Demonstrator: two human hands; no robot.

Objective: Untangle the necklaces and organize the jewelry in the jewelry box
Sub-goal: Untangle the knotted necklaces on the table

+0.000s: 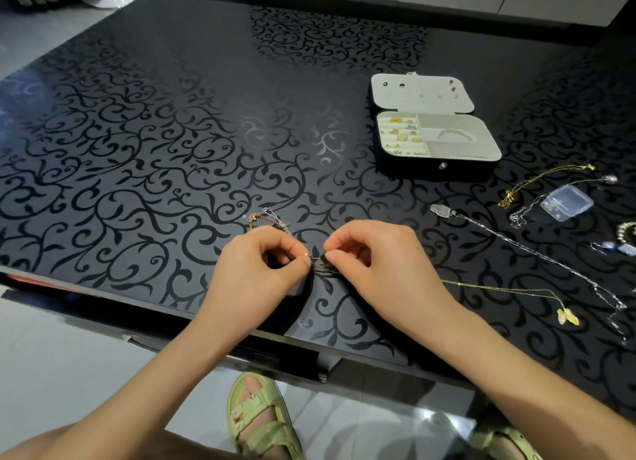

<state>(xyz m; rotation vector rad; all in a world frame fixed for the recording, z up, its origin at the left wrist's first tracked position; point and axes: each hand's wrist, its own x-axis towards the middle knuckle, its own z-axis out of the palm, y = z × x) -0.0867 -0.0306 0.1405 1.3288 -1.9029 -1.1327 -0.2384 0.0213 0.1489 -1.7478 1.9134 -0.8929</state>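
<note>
A small tangle of gold and silver chains lies on the dark patterned table, with strands running back to my hands. My left hand and my right hand both pinch these thin chains between thumb and fingertips, close together near the table's front edge. The open jewelry box sits at the back right, with earrings on its lid panel, rings in its rolls and a bangle in one compartment. To the right lie separated necklaces: a silver one with a clear pendant and a gold one with a yellow pendant.
A gold chain, a thin silver chain and a small clear plastic case lie right of the box. More jewelry sits at the right edge. My sandalled feet show below the table's edge.
</note>
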